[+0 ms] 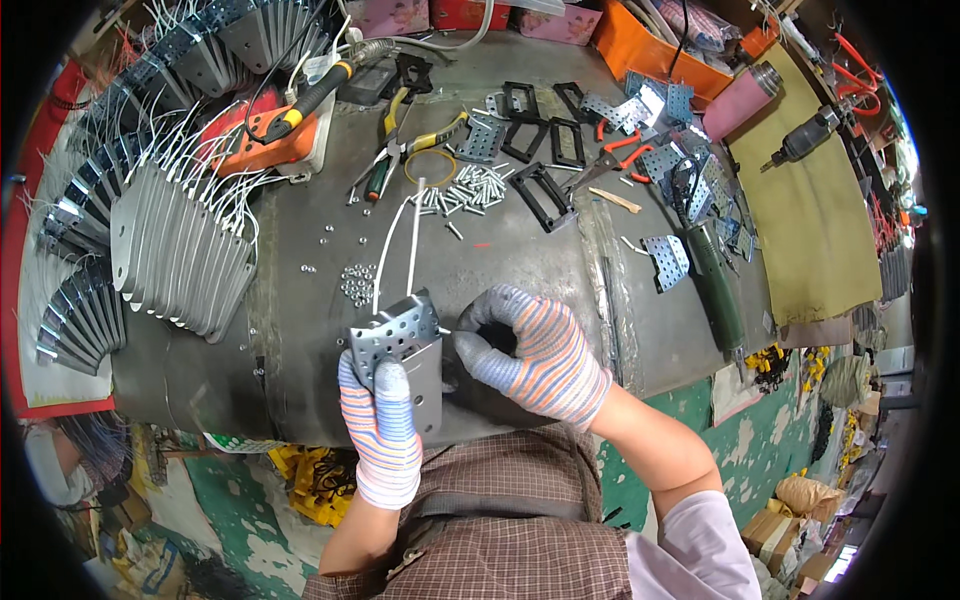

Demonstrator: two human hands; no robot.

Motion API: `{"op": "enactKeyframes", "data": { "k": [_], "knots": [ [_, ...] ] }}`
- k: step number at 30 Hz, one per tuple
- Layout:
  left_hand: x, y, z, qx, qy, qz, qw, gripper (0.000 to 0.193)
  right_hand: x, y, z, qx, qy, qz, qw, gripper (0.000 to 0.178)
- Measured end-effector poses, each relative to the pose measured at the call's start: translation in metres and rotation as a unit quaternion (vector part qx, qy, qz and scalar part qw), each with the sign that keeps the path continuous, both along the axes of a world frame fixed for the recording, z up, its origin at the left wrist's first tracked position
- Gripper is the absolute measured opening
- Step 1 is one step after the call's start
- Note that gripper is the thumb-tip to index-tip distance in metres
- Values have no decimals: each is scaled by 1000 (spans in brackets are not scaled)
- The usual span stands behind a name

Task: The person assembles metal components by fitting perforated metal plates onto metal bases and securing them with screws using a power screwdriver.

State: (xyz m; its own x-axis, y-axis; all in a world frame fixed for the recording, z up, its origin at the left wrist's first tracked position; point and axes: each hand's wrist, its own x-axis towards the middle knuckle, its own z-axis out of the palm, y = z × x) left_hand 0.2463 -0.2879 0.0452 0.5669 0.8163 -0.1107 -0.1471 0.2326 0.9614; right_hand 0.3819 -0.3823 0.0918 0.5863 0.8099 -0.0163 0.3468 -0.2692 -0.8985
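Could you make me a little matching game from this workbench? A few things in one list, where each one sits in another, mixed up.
Things:
1. perforated metal bracket
2. pink bottle
3. pile of small nuts
4. stack of finished brackets

Places:
A. far right, beside the orange bin
B. fanned out at the left
C. held in the left hand
D. loose on the table, just beyond the hands

Pairs: 1-C, 2-A, 3-D, 4-B
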Motion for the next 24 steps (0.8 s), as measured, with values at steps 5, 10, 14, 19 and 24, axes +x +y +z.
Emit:
{"op": "enactKeyframes", "data": {
  "k": [5, 10, 14, 19, 24],
  "knots": [
    [-6, -1, -4, 156, 36, -55, 986, 36, -4, 2, -8, -16, -34, 9, 999, 23],
    [1, 7, -2, -162, -52, -57, 984, 39, 29, 24, -30, -36, -107, -41, 993, 28],
    [1, 16, -9, -204, -55, -45, 976, 37, 64, 74, -18, -257, -390, 26, 884, 18],
    [3, 17, -9, -220, -63, -60, 972, 33, 63, 64, -17, -263, -381, 76, 883, 19],
    [4, 10, -7, -190, -27, -144, 971, 33, 22, -3, -3, 32, 121, -11, 992, 26]
  ]
}}
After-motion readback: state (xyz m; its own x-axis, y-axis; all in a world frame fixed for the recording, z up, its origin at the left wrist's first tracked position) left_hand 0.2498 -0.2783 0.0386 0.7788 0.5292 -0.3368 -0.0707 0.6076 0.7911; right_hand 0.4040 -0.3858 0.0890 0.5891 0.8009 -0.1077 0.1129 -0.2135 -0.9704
